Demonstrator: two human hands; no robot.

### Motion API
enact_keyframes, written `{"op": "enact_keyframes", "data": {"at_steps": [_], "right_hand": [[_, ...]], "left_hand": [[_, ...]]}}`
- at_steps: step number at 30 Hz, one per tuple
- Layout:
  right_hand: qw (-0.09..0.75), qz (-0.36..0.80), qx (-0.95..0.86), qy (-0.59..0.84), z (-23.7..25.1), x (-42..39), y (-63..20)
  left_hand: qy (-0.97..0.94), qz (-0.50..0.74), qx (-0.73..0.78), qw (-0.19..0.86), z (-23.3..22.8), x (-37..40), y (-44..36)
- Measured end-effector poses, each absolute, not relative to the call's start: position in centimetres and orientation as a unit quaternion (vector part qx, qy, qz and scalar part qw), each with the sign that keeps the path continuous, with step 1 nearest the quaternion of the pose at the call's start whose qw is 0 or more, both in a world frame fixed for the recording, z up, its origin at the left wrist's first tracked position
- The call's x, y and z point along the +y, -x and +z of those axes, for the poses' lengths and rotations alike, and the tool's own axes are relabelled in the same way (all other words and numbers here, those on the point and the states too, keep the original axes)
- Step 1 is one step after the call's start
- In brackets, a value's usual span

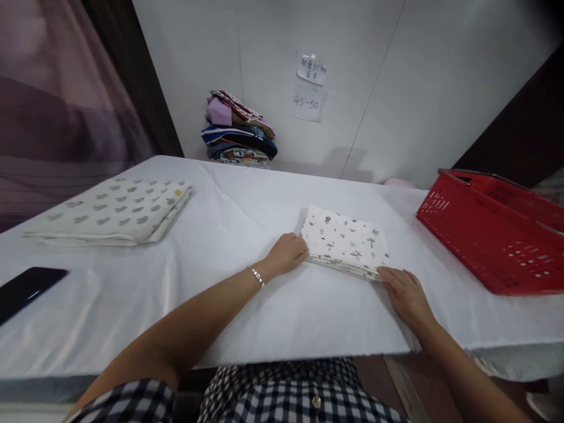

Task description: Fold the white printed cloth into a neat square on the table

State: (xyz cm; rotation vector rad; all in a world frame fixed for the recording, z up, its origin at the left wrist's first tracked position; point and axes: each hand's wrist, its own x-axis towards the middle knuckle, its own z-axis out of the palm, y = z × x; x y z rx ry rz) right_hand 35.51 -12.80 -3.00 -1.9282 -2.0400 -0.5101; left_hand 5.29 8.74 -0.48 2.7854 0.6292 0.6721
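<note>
A white printed cloth [343,238], folded into a small layered rectangle, lies on the table before me. My left hand [287,254] is closed at its near left corner, the fingers curled against the layered edge. At the near right corner, my right hand [406,294] has its fingertips closed on the cloth's edge, the thumb side partly hidden. A larger folded cloth [118,208], white with grey, green and yellow prints, rests at the left of the table, apart from both hands.
A red plastic basket [489,241] stands on the right of the white-covered table [229,317]. A dark phone [29,288] lies at the left edge. Behind the table's far edge rises a stack of folded fabrics [240,132]. Paper signs [308,103] hang on the wall.
</note>
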Motion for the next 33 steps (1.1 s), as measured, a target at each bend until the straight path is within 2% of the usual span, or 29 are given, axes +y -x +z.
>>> {"op": "enact_keyframes", "data": {"at_steps": [6, 9, 14, 20, 27, 33], "right_hand": [[0.203, -0.146, -0.690, 0.679, -4.0, -13.0, -35.5], [0.202, -0.135, -0.682, 0.690, -4.1, -13.5, -34.8], [0.201, -0.138, -0.659, 0.712, -3.1, -13.8, -33.4], [0.232, -0.105, -0.688, 0.680, -1.0, -10.4, -30.1], [0.236, -0.068, -0.717, 0.652, -3.0, -8.8, -28.3], [0.336, -0.080, -0.678, 0.648, -3.4, -9.1, -28.9]], "left_hand": [[-0.943, 0.236, 0.197, 0.126, -1.0, 7.5, -4.2], [-0.942, 0.244, 0.194, 0.123, -1.4, 7.8, -4.2], [-0.938, 0.262, 0.218, 0.061, -1.0, 6.9, -4.6], [-0.943, 0.272, 0.191, 0.012, 0.0, 5.4, -7.0], [-0.951, 0.221, 0.206, 0.058, -1.6, 6.2, -7.9], [-0.949, 0.222, 0.205, 0.092, -2.1, 6.7, -7.4]]}}
